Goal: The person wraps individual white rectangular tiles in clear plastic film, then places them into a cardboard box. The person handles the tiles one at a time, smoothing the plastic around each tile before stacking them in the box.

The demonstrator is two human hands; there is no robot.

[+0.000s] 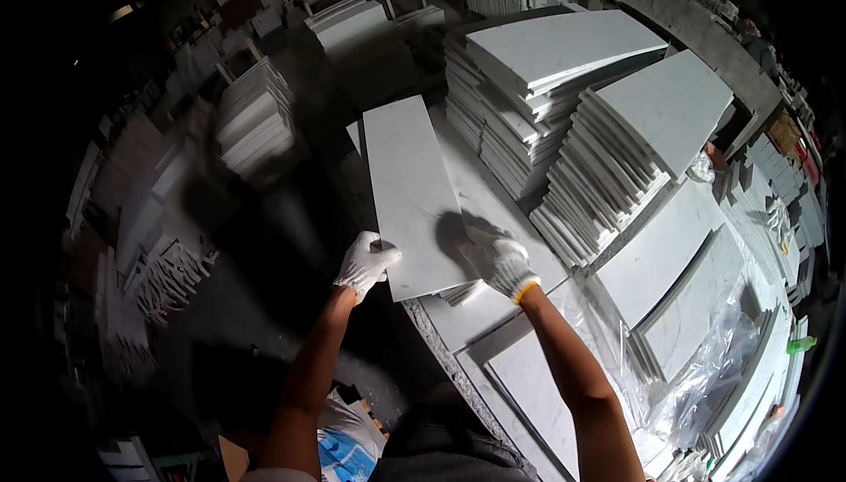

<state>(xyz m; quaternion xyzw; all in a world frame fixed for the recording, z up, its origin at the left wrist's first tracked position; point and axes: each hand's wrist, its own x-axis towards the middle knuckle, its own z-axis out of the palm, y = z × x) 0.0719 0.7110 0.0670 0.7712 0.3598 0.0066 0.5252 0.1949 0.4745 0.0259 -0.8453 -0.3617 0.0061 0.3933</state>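
Observation:
A long white stone slab point(408, 178) with faint grey veins lies in front of me, its near end toward my body. My left hand point(365, 263), in a white knit glove, is closed on the slab's left edge near that end, thumb over the top. At the opposite edge my right hand point(499, 260), gloved alike with a yellow cuff, grips the slab, its fingertips partly hidden. Thin slab ends point(462, 292) peek out from under the near end. Beneath these runs a pale stone worktop point(451, 322) with a rough front edge.
Tall stacks of white slabs point(564, 46) and tilted slabs point(656, 112) stand to the right. Nearer lie more flat slabs point(674, 292) and crumpled clear plastic point(705, 376). On the dark floor at left are another stack point(256, 121) and a pile of narrow offcuts point(167, 279).

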